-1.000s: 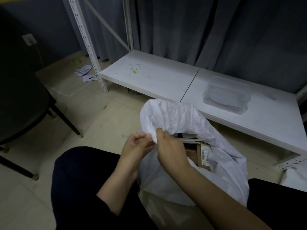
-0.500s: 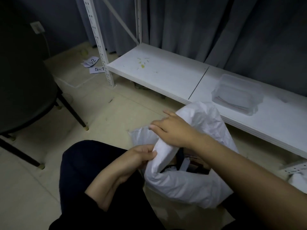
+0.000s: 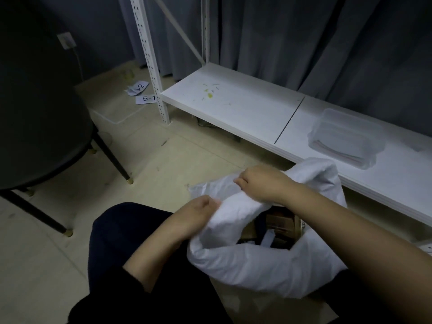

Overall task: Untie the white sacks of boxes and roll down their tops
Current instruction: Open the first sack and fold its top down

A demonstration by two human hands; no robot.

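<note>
A white sack (image 3: pixel 257 265) stands on the floor between my knees, its mouth open and its near rim folded outward into a thick roll. Brown cardboard boxes (image 3: pixel 278 222) show inside the opening. My left hand (image 3: pixel 194 216) grips the rolled rim at the sack's left side. My right hand (image 3: pixel 261 183) reaches across the top and pinches the fabric at the far left edge of the rim, fingers curled into it. The sack's far side (image 3: pixel 322 174) still stands up higher behind my right wrist.
A low white shelf (image 3: pixel 233 108) of a metal rack runs behind the sack, with a clear plastic tub (image 3: pixel 346 139) on it. A black round table (image 3: pixel 39 127) with thin legs stands at the left. Paper labels (image 3: pixel 145 99) lie on the beige floor.
The sack's tall top has been pulled down and folded outward. My right hand moved over the rim to its far left edge; my left hand dropped lower along the near roll.
</note>
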